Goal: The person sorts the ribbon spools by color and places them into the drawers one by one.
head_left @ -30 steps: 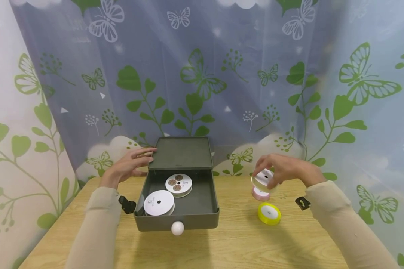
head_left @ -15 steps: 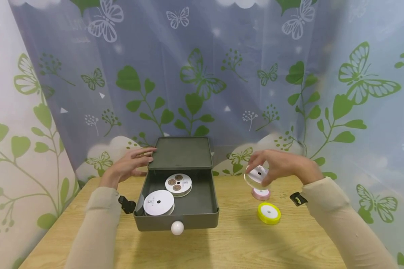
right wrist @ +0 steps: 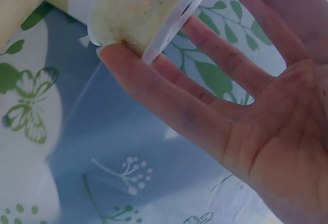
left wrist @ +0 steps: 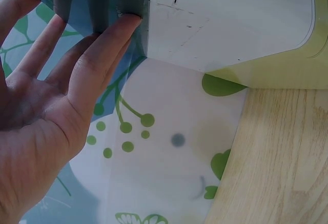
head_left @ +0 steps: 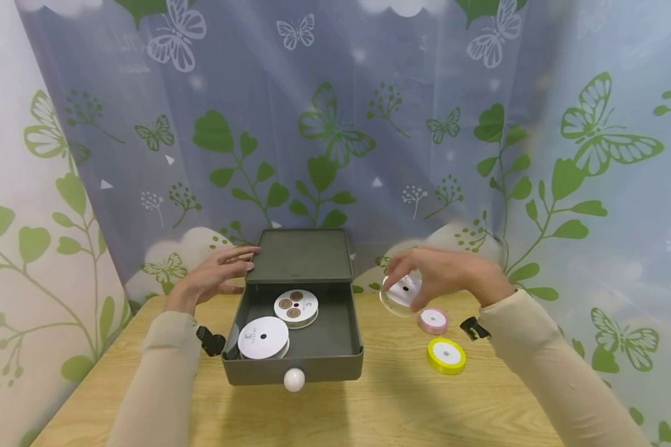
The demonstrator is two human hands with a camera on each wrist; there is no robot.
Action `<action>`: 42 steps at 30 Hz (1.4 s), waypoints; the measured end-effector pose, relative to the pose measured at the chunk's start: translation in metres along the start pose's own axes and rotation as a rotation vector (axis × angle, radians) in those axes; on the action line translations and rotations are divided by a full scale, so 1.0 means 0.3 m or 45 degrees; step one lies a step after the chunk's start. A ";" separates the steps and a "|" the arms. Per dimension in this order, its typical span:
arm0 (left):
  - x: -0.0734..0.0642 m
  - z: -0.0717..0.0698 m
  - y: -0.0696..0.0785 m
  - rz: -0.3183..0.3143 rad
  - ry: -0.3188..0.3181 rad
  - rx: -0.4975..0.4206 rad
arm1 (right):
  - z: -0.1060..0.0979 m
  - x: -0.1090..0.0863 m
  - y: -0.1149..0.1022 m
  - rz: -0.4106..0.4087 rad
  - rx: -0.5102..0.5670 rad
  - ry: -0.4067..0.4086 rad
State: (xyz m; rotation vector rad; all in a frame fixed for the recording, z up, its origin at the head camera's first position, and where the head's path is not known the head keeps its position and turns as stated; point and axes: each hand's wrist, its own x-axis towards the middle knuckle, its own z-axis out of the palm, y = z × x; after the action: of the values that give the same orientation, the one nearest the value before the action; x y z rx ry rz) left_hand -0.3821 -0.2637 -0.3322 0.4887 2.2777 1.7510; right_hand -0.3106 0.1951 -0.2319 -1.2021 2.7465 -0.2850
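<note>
White ribbon spool point(head_left: 399, 299) is in the right hand point(head_left: 446, 274), pinched by its edge between thumb and curved fingers, tilted, above the table point(head_left: 391, 406). The hand opens only as wide as the spool; the right wrist view shows the thumb against its cream-coloured rim. Pink spool point(head_left: 433, 320) lies just below the right hand, on the person's side; yellow spool point(head_left: 446, 356) lies next to it, farther from the hand. To the right hand's left is the pulled-out drawer point(head_left: 335, 329), two spools inside: plain white one point(head_left: 254, 338) at the front, brown-dotted one point(head_left: 307, 299) behind. White knob point(head_left: 294, 380) on the drawer front. The left hand point(head_left: 215, 277) has fingers spread and extended, grasping nothing, fingertips touching the side of the dark box point(head_left: 302, 256) to its right. Beyond both hands: butterfly-and-leaf curtain point(head_left: 402, 56). Beige sleeves point(head_left: 553, 366) cover both forearms.
</note>
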 end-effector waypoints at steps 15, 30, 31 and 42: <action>-0.005 -0.003 0.001 0.020 -0.012 -0.010 | -0.025 0.058 -0.105 -0.071 -0.087 -0.032; -0.006 -0.008 0.019 -0.012 -0.034 0.003 | -0.030 0.106 -0.175 -0.235 -0.072 -0.020; -0.005 -0.009 0.019 -0.016 -0.033 0.002 | -0.029 0.108 -0.180 -0.252 -0.076 -0.017; -0.006 -0.009 0.027 -0.025 -0.041 -0.013 | -0.025 0.142 -0.229 -0.316 -0.103 -0.031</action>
State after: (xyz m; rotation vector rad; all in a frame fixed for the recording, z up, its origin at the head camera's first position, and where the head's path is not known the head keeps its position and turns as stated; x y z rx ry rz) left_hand -0.3804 -0.2651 -0.3237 0.4873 2.2429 1.7322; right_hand -0.2917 0.1189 -0.2111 -1.5590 2.6105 -0.1828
